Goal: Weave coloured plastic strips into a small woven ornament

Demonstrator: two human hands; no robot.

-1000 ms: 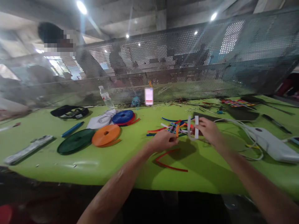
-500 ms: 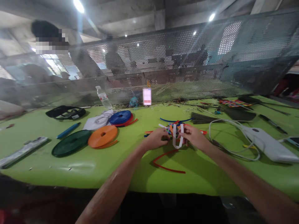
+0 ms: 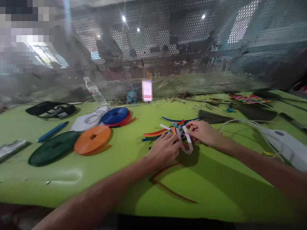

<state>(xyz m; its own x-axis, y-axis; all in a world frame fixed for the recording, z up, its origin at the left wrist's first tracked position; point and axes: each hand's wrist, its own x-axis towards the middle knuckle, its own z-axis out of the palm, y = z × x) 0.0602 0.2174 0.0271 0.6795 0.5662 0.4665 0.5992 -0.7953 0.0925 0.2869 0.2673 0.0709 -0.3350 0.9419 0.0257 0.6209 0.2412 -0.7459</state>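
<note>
A small woven patch of coloured strips [image 3: 177,129] lies on the green table [image 3: 120,179], with red, orange and blue strip ends sticking out to its left. A white strip [image 3: 186,143] is bent into a loop at the patch's near edge. My right hand [image 3: 201,132] pinches one end of that white strip at the patch. My left hand [image 3: 165,150] rests fingers-down on the patch's near left side, touching the strip's other end. A loose red strip [image 3: 168,187] curves on the table under my left forearm.
Orange [image 3: 92,140], dark green [image 3: 53,148] and blue [image 3: 115,115] strip reels lie at the left, with a blue pen [image 3: 52,131] and a water bottle [image 3: 95,92]. A white device [image 3: 285,145] with cable sits at the right. A perforated metal screen [image 3: 192,57] backs the table.
The view has tilted down and closer. Both hands brought the white looped strip down from in front of the patch onto its near edge; the left hand now presses flat.
</note>
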